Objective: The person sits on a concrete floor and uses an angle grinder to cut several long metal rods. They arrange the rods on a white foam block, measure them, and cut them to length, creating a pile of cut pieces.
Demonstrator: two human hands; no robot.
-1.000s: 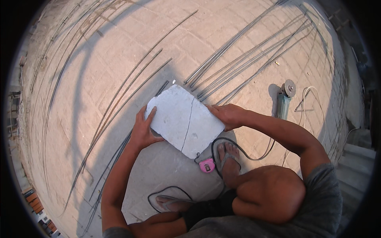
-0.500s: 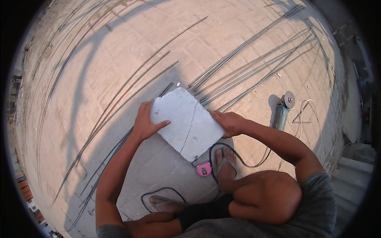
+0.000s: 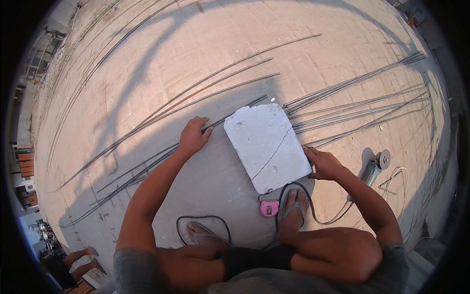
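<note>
Cracked white rectangular slab [image 3: 267, 147], splayed right hand [image 3: 323, 163] alongside; grey steel rods [image 3: 249, 105], splayed left hand [image 3: 197, 136] alongside; pink tape measure [image 3: 269, 208], black cable [image 3: 324, 223] near slab

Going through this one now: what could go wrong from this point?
The white slab has a crack running across it, so it might split if lifted or knocked, with the right hand at its edge.

The right foot is bare-toed and close to the slab; a dropped piece could hurt it.

The black cord curves around the front of that foot and could snag it if the person steps.
</note>
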